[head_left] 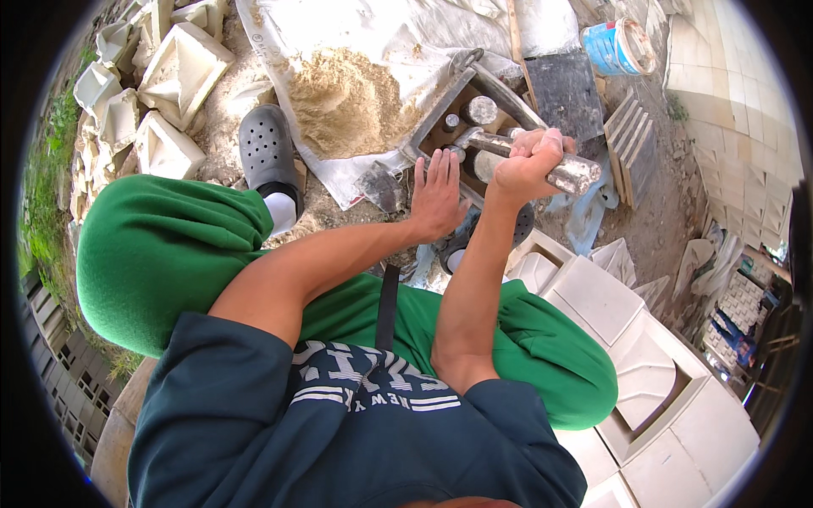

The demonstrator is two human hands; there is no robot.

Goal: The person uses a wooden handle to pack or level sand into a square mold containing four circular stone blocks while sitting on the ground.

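Head cam (fisheye, v. wide) looks down on hands (436, 196) from close abv.

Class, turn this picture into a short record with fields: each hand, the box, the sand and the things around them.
Box: open-topped, round posts inside
Right hand: closed around a thick grey tool
Left hand: open, at box's edge; contact unclear
Sand: piled on white sheet
Bucket: blue, upper right
Blocks: pale, upper left

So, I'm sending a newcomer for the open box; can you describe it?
Find the sandy heap on the white sheet. Right of it, by the person's left hand, sits the rectangular box. Unlike the flat dark board on its right, it holds round-topped pieces.
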